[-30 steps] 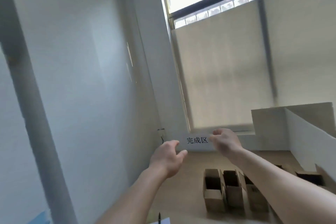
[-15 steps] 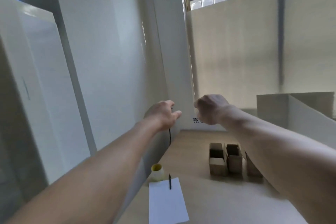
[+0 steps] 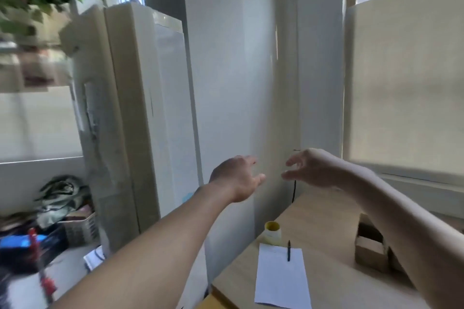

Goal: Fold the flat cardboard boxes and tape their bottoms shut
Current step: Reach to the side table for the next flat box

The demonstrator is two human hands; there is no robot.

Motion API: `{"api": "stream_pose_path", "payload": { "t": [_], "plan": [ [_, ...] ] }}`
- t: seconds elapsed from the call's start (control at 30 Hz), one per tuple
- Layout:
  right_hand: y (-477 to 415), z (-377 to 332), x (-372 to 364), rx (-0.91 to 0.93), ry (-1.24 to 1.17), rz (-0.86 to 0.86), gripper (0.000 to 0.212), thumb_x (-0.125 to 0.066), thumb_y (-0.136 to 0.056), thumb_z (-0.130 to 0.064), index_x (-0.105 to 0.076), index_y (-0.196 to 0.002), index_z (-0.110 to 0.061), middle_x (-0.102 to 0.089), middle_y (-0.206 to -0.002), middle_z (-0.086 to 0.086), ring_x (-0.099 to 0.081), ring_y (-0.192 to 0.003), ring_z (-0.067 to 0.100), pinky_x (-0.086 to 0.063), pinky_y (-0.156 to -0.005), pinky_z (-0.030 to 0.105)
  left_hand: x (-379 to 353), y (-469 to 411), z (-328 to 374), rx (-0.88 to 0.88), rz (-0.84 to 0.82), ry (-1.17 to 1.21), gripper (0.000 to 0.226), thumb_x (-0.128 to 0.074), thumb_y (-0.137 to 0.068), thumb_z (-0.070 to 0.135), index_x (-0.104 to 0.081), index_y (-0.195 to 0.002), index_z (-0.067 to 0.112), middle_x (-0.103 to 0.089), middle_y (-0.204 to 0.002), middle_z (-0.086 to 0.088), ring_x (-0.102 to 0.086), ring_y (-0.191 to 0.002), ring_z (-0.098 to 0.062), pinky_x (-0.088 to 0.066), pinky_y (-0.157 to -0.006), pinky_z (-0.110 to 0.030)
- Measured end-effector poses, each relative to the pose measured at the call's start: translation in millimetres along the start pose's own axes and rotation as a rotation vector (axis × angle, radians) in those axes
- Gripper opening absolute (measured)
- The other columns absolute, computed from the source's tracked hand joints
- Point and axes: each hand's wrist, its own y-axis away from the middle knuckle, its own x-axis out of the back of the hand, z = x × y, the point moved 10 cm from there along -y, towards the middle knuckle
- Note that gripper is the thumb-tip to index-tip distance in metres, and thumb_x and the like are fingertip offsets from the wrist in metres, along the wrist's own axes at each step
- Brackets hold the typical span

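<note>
L hand [image 3: 236, 178] & R hand [image 3: 313, 170] raised mid-air, fingers loosely spread, holding nothing; box [image 3: 369, 253] on table [image 3: 324, 211].

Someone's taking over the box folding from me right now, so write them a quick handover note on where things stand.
Left hand: open, raised in the air, holds nothing.
Right hand: fingers loosely curled, holds nothing.
Tape roll: stands near the left edge of the table, just beyond a sheet of paper with a pen across its top edge.
Folded boxes: on the table to the right, only partly in view.
Done: some boxes folded; whether their bottoms are taped cannot be seen.
Left: no flat boxes are in view. Find them, fold, tape.
</note>
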Motion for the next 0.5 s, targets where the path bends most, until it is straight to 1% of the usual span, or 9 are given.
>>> {"api": "stream_pose_path", "payload": {
  "t": [0.03, 0.1, 0.13, 0.2, 0.3, 0.37, 0.43, 0.5],
  "plan": [
    [-9.3, -12.2, -6.3, 0.029, -0.065, 0.009, 0.055, -0.069, -0.082, -0.059, -0.065, -0.127, -0.027, -0.064, -0.130, -0.002, -0.060, -0.115, 0.019, -0.047, -0.101, 0.034, 2.9, 8.1, -11.0, 0.033, 0.002, -0.014, 0.057, -0.050, -0.096, 0.052, -0.042, -0.146, 0.025, -0.047, -0.148, 0.001, -0.048, -0.132, -0.023, -0.044, -0.102, -0.039],
    [-22.5, -40.5, -16.9, 0.087, -0.159, 0.050, 0.049, -0.068, -0.086, -0.054, -0.066, -0.124, -0.024, -0.066, -0.127, 0.000, -0.062, -0.111, 0.020, -0.047, -0.092, 0.029, 11.8, 24.8, -37.1, 0.116, 0.008, -0.046, 0.057, -0.050, -0.095, 0.052, -0.042, -0.146, 0.025, -0.047, -0.148, 0.002, -0.049, -0.130, -0.023, -0.044, -0.102, -0.039],
    [-25.2, -53.9, -25.0, 0.116, -0.182, 0.066, 0.046, -0.068, -0.087, -0.052, -0.067, -0.123, -0.024, -0.068, -0.123, 0.000, -0.063, -0.107, 0.021, -0.049, -0.089, 0.029, 16.3, 34.2, -51.4, 0.163, 0.014, -0.059, 0.058, -0.051, -0.095, 0.052, -0.043, -0.145, 0.025, -0.047, -0.148, 0.002, -0.048, -0.131, -0.023, -0.044, -0.103, -0.039],
    [-24.9, -83.4, -49.7, 0.205, -0.144, 0.047, 0.042, -0.067, -0.087, -0.050, -0.066, -0.122, -0.027, -0.071, -0.117, -0.001, -0.065, -0.101, 0.020, -0.052, -0.086, 0.032, 22.7, 59.2, -79.9, 0.261, 0.037, -0.059, 0.058, -0.053, -0.094, 0.050, -0.044, -0.145, 0.024, -0.047, -0.148, 0.001, -0.048, -0.131, -0.023, -0.043, -0.105, -0.039],
    [-4.1, -131.5, -89.9, 0.380, -0.015, 0.013, 0.044, -0.065, -0.088, -0.050, -0.062, -0.127, -0.031, -0.068, -0.122, -0.002, -0.063, -0.108, 0.020, -0.050, -0.081, 0.030, 26.2, 110.4, -114.6, 0.390, 0.061, -0.073, 0.057, -0.055, -0.094, 0.048, -0.046, -0.145, 0.022, -0.047, -0.149, 0.000, -0.047, -0.132, -0.023, -0.041, -0.106, -0.035],
    [16.5, -164.2, -113.4, 0.505, 0.044, -0.008, 0.045, -0.063, -0.089, -0.049, -0.061, -0.130, -0.031, -0.067, -0.126, -0.001, -0.063, -0.111, 0.022, -0.052, -0.085, 0.033, 28.4, 149.6, -133.5, 0.459, 0.078, -0.082, 0.057, -0.057, -0.095, 0.046, -0.046, -0.144, 0.021, -0.046, -0.149, -0.001, -0.046, -0.133, -0.023, -0.040, -0.106, -0.033],
    [39.8, -193.9, -131.8, 0.602, 0.045, -0.032, 0.043, -0.063, -0.090, -0.048, -0.061, -0.130, -0.030, -0.068, -0.124, 0.000, -0.064, -0.109, 0.024, -0.054, -0.087, 0.035, 32.8, 189.9, -151.7, 0.524, 0.089, -0.093, 0.056, -0.057, -0.095, 0.044, -0.046, -0.145, 0.020, -0.045, -0.150, -0.002, -0.044, -0.134, -0.022, -0.037, -0.106, -0.032],
    [63.6, -220.5, -151.4, 0.679, 0.042, -0.067, 0.042, -0.063, -0.091, -0.047, -0.062, -0.130, -0.029, -0.069, -0.120, 0.001, -0.064, -0.106, 0.023, -0.054, -0.085, 0.034, 39.5, 233.2, -172.0, 0.596, 0.105, -0.115, 0.057, -0.059, -0.094, 0.044, -0.048, -0.144, 0.020, -0.046, -0.149, -0.002, -0.045, -0.134, -0.022, -0.038, -0.106, -0.032]
  ]
}}
